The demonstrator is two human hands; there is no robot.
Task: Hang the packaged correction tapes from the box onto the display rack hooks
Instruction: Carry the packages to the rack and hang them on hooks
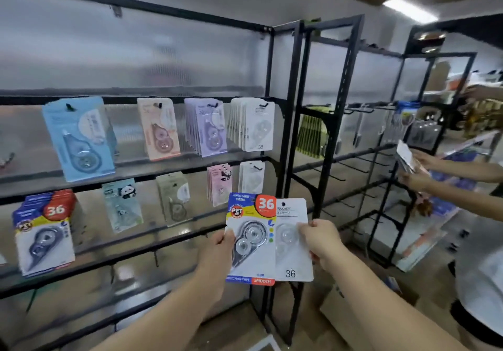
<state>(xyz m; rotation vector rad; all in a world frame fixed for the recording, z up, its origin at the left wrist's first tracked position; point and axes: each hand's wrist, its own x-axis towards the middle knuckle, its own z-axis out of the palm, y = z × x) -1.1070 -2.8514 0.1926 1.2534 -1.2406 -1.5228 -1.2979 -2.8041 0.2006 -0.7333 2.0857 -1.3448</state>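
Gripping a colourful packet (pixel 251 244), the left hand (pixel 217 247); right hand (pixel 321 239) pinches white packet (pixel 292 265).

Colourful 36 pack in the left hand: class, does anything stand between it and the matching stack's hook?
Nothing visible does. The left hand holds the colourful pack before the rack; the panda pack and pale pack hang along that row, short of the matching stack.

A colourful pack (pixel 251 239), blue, yellow and red with a big 36, stands upright before the display rack (pixel 287 133). It overlaps a white pack (pixel 290 244) beside it. Similar hanging packs (pixel 255 125) line the rack's hooks.
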